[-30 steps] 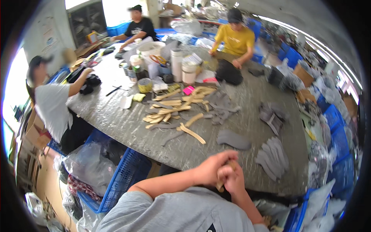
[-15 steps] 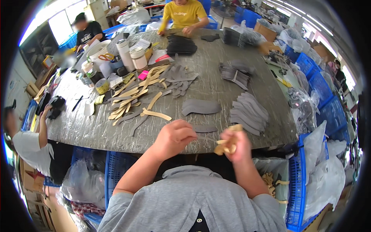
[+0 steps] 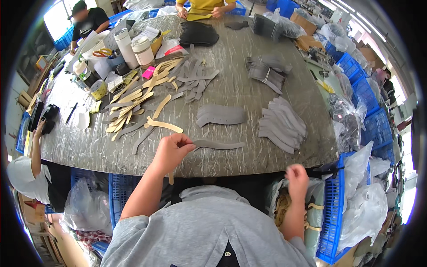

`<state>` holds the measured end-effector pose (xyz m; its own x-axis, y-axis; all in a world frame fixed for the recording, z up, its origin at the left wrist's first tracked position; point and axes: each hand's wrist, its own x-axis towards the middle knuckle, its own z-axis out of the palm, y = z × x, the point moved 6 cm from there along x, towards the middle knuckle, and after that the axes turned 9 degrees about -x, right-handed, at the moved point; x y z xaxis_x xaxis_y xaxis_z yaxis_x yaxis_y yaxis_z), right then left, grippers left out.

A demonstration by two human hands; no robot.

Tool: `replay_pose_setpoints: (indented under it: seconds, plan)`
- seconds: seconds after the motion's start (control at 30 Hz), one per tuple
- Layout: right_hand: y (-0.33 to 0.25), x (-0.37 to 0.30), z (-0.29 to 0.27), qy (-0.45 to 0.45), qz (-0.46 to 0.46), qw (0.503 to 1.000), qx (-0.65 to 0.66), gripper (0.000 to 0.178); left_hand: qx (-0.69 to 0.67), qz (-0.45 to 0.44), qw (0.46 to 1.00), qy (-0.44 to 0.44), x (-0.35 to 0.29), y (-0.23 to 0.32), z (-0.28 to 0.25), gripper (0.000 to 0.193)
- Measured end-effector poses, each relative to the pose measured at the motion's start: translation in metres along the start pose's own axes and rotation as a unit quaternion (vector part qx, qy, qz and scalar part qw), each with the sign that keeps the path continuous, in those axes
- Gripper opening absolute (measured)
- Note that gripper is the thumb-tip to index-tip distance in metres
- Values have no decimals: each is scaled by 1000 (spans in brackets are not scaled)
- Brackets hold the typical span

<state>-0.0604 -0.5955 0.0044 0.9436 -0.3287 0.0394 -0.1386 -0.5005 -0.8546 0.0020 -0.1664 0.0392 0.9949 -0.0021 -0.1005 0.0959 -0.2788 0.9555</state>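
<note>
My left hand point(image 3: 172, 153) pinches the left end of a curved grey strip point(image 3: 220, 145) at the near side of the table. Off to the right, my right hand point(image 3: 297, 180) hangs beyond the table edge, fingers loosely bent apart, slightly blurred, with nothing visible in them. Below it, crumpled tan strips point(image 3: 282, 207) lie in a plastic-lined bin. Past the held strip sits a neat stack of wider grey pieces point(image 3: 221, 115). A fanned pile of grey pieces point(image 3: 282, 124) lies to its right. Two tan strips point(image 3: 164, 125) rest just beyond my left hand.
Loose tan strips point(image 3: 129, 104) and grey strips point(image 3: 195, 80) cover the left middle, beside jars and bottles point(image 3: 142, 51). A tied grey bundle point(image 3: 267, 75) and black pieces point(image 3: 199, 34) lie farther off. Blue crates point(image 3: 331, 213) stand right. Co-workers sit around the table point(image 3: 231, 164).
My right hand has moved right and down, and the crumpled tan strips have left it for the bin. My left hand has shifted left and now grips the grey strip's end.
</note>
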Motion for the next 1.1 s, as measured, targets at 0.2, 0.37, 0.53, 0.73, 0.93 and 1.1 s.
replay_pose_setpoints:
  seconds: [0.2,0.37,0.53,0.73,0.93,1.1]
  plan:
    - [-92,35,152,-283,-38,922,261,10,-53,-34,998,-10,11,-8,5,14]
    - [-70,54,179,-270,-47,949,157,14,18,-80,997,-7,27,-24,7,13]
    - [-70,57,176,-224,-53,973,21,22,96,-98,990,-13,37,-32,14,18]
    - [-73,57,176,-213,-50,976,-8,23,114,-99,988,-31,41,-36,19,19]
    - [-72,58,177,-205,-53,977,-14,17,126,-93,987,-35,46,-37,20,20]
    - [-73,58,179,-209,-75,975,-6,14,133,-97,985,-45,47,-36,20,20]
